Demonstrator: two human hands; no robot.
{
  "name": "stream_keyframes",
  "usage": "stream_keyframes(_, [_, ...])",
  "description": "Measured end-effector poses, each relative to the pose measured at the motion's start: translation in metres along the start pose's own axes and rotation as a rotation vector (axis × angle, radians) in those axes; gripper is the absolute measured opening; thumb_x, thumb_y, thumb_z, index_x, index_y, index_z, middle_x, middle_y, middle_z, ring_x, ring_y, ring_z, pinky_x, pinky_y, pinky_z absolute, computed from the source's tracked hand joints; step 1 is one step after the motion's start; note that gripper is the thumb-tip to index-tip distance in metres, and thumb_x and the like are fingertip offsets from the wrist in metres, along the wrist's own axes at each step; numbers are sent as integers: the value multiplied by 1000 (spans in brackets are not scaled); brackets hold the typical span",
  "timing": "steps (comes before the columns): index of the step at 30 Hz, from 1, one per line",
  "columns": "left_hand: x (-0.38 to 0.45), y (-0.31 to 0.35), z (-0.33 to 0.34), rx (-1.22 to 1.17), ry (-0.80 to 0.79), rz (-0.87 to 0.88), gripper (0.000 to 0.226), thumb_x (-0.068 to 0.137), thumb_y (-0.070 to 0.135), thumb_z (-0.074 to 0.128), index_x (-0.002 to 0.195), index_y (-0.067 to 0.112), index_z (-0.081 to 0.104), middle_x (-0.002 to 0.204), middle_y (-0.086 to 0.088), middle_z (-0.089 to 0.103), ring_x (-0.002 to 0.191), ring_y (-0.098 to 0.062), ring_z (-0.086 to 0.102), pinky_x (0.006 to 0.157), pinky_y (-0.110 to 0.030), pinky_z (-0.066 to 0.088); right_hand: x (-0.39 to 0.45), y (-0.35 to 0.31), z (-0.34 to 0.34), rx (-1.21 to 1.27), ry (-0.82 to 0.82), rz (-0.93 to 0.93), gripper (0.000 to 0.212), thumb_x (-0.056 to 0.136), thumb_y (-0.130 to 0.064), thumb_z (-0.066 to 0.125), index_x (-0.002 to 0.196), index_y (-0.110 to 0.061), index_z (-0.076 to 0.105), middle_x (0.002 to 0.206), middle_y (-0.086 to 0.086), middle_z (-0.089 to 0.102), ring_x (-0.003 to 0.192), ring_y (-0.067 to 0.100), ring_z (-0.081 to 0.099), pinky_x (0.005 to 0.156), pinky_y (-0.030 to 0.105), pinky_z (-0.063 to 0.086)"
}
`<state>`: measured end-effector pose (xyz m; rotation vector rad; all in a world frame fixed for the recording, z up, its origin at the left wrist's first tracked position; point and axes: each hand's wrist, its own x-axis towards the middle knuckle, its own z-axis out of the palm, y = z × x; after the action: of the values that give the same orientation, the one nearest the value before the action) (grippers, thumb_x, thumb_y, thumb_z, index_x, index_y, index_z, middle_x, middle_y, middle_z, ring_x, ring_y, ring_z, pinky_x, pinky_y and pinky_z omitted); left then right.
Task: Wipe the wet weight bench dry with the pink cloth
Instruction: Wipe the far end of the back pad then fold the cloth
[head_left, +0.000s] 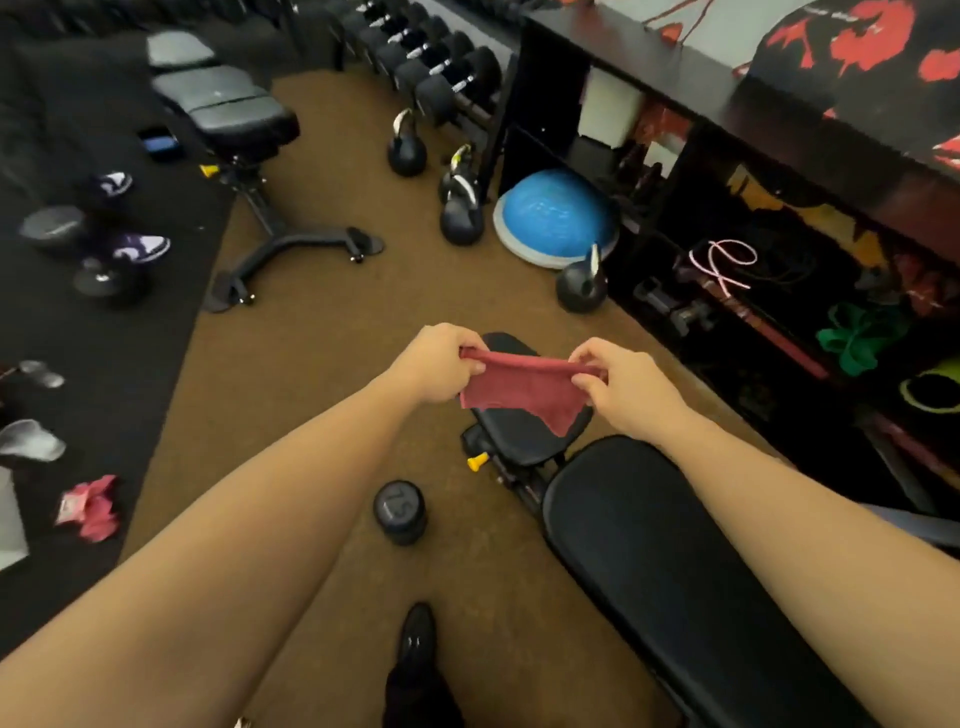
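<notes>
Both arms reach forward over the weight bench (675, 561), and the pink cloth (519, 389) hangs stretched between the two hands above the bench's seat pad (519, 431). The left hand (441, 364) pinches one upper corner of the cloth between curled fingers and thumb; the right hand (623, 384) pinches the other upper corner the same way. The top edge of the cloth runs taut from hand to hand, and the rest droops down to a loose point over the seat pad, apart from it as far as can be told. The long black back pad of the bench runs from beneath the right forearm toward the lower right. A yellow knob (477, 461) sticks out of the bench frame at the seat's left side.

On the brown floor (322, 332), just left of the bench, stands a black dumbbell (400, 512) on its end, marked 15. A dark shoe (415, 639) shows at the floor's near edge. Farther off on the floor sit several kettlebells (460, 208), a blue half-ball trainer (556, 218) and a second bench (228, 109). A black shelf unit (675, 156) lines the floor's right edge, with green bands (857, 338) in it. A crumpled pink item (93, 506) lies on the black mat (104, 364) at the left
</notes>
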<state>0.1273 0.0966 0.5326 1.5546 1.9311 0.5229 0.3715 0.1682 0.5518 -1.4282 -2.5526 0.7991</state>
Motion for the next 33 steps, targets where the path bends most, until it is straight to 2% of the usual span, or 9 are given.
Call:
stream_keyframes(6, [-38,-139,58,-26,57,-258,14,91,21,70,104,21,73,102,-1,60,98,-21,60,89,-34,49,38,-9,144,-76,-204,-73,4,103,-36,52,103,-32,52,99,-4,49,82,18,57,77,41,51])
stream_keyframes(9, [-55,-198,88,2,58,-353,15,89,34,71,102,27,74,93,4,52,95,-18,55,85,-29,46,52,-7,212,-107,-342,-32,6,105,-38,48,100,-33,48,88,-2,61,76,22,61,71,44,54])
stream_keyframes(12, [-63,-250,118,-40,25,-463,17,89,37,67,101,31,76,88,7,69,90,-18,66,78,-32,54,66,-3,270,-69,-399,37,4,98,-35,61,97,-32,58,80,-6,69,78,18,66,72,38,55])
stream_keyframes(15, [-59,-296,148,-121,34,-547,17,89,31,66,100,30,78,82,8,72,81,-16,69,70,-28,53,85,1,324,-6,-427,111,5,95,-32,67,97,-30,63,79,-10,68,78,9,65,67,30,50])
stream_keyframes(18, [-47,-337,176,-236,65,-610,19,88,32,67,103,28,79,85,10,74,81,-11,70,72,-28,57,108,9,374,101,-419,199,12,90,-40,69,96,-29,68,82,-11,71,83,7,66,75,30,53])
stream_keyframes(21, [-30,-368,200,-393,250,-678,23,89,43,68,103,29,79,77,16,74,67,4,66,62,-17,53,133,17,413,203,-285,254,27,92,-53,62,94,-29,72,85,-11,74,83,7,67,78,31,52])
stream_keyframes(24, [-16,-390,222,-480,447,-739,24,94,45,63,96,29,80,53,17,63,45,4,54,46,-11,38,149,26,446,268,-152,273,21,93,-46,65,94,-27,73,86,-10,73,84,7,67,79,32,53])
stream_keyframes(28, [-6,-417,268,-512,477,-816,14,87,34,72,95,25,80,80,13,73,70,-2,67,68,-23,55,149,52,500,324,-177,337,10,84,-31,79,82,-29,70,86,-12,72,86,6,68,81,32,56])
stream_keyframes(33, [-12,-440,331,-522,360,-935,1,87,23,71,87,23,72,81,9,70,74,-6,66,60,-20,46,129,86,549,229,-314,479,10,85,-31,79,82,-28,70,79,-13,69,84,7,65,63,22,44])
